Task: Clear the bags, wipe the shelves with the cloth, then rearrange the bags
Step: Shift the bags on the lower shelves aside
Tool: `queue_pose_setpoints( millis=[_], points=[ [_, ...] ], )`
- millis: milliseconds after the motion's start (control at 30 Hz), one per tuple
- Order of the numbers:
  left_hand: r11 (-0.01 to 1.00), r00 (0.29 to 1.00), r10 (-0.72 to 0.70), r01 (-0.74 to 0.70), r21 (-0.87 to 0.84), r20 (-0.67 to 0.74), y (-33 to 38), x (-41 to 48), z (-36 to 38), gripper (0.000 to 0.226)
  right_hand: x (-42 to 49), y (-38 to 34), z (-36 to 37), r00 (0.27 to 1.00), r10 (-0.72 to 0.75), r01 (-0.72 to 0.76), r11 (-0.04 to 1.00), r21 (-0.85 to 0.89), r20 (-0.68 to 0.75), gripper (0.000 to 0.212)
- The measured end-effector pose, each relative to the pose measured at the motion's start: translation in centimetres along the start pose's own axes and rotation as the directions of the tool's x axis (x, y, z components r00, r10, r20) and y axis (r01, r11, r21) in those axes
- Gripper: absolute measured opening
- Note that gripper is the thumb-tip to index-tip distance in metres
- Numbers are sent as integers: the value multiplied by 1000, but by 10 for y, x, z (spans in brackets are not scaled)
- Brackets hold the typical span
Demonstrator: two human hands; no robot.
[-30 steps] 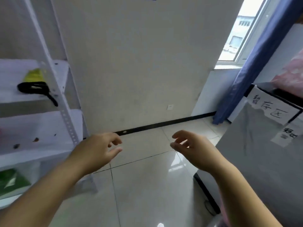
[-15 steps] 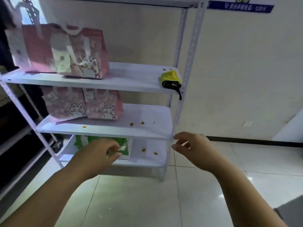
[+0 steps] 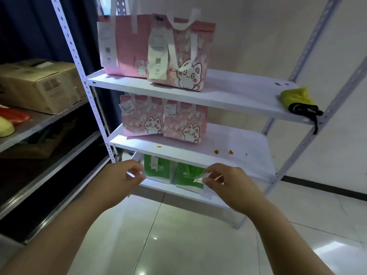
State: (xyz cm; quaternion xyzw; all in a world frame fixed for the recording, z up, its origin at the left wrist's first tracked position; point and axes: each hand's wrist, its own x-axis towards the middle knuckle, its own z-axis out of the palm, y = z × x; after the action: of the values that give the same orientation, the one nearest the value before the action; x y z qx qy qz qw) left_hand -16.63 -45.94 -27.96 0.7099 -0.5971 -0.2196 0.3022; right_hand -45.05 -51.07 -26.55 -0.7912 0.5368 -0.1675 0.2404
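Shelves [image 3: 228,90] now fill my view, where a second ago I was looking at bare wall, floor and a window, with only the rack's right edge showing at the left. Half a second ago the rack had come into sight but sat farther off and more to the left; now it is close and centred, so I judge I am in place to start clearing, with nothing taken off yet.

Top shelf: two pink bags [image 3: 178,56] at the left, touching, and the yellow cloth [image 3: 296,97] at the far right corner, its black strap hanging over the edge. Middle shelf: two smaller pink bags [image 3: 162,120] side by side at the left, orange crumbs [image 3: 222,151] to their right. Bottom shelf: two green bags [image 3: 174,172], just behind my hands.

Left hand [image 3: 117,179] and right hand [image 3: 232,182] are raised as before, but now in front of the bottom shelf. Both are loosely curled, fingers half bent, gripping nothing; whether the right fingertips touch a green bag I cannot tell.
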Motion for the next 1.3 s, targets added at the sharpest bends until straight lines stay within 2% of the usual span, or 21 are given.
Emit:
queue_pose_setpoints(
  millis=[100, 233, 400, 667, 833, 1033, 1100, 1200, 1300],
  points=[
    [999, 998, -41, 40, -14, -40, -25, 31, -9, 13, 46, -9, 21, 999, -22, 22, 1000, 5, 32, 28],
    [995, 996, -84, 86, 54, -35, -62, 87, -18, 6, 122, -13, 48, 998, -30, 28, 999, 40, 54, 26],
    [983, 991, -126, 129, 133, -33, -102, 166, -27, 15, 220, -13, 82, 998, 29, -32, 997, 74, 51, 26],
    [973, 976, -203, 210, 98, -78, -170, 244, -11, 19, 322, -7, 140, 997, 45, -49, 996, 77, 59, 32],
    [980, 979, -181, 188, 72, -93, -214, 295, 11, 35, 376, 4, 185, 995, 86, -95, 980, 173, 56, 43],
    [996, 984, -75, 80, 27, -164, -271, 365, 44, 66, 448, 22, 231, 992, 112, -108, 992, 64, -51, 59],
    [999, 981, -25, 30, 21, -190, -289, 386, 53, 74, 469, 27, 243, 991, 54, -49, 998, 47, -126, 67],
    [999, 959, 32, -28, 19, -282, -313, 411, 66, 81, 496, 34, 261, 975, -22, 31, 999, 36, -222, 76],
    [998, 940, 54, -62, -13, -337, -332, 430, 80, 83, 516, 42, 278, 970, 5, -2, 1000, 14, -243, 81]
  ],
)
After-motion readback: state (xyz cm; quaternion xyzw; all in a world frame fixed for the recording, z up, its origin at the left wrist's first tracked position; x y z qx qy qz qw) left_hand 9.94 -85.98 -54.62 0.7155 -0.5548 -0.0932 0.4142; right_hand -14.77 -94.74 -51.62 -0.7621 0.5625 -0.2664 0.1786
